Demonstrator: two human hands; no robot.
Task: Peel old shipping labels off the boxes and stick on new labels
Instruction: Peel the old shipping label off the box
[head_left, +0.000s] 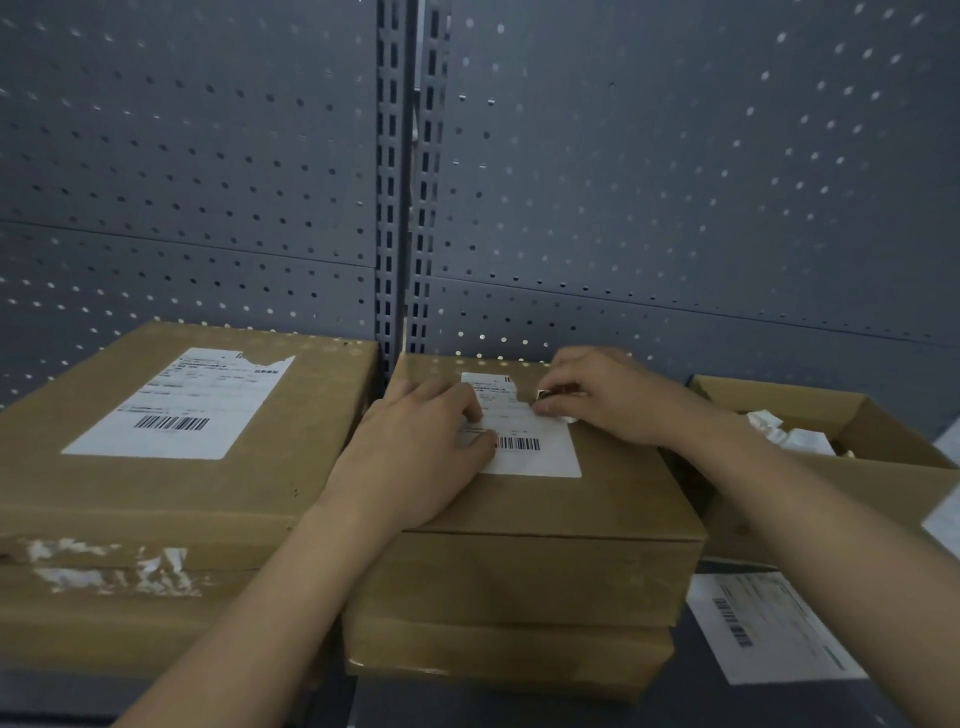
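Note:
A closed cardboard box stands in the middle on top of another box. A white shipping label with a barcode is stuck on its top. My left hand lies flat on the label's left side and presses it down. My right hand pinches the label's upper right edge, where a strip is lifted. To the left, a larger box carries a white label with a torn upper corner.
An open cardboard box at the right holds crumpled white paper scraps. A loose label sheet lies on the dark shelf at the lower right. Label remnants cling to the left box's front. A grey pegboard wall rises behind.

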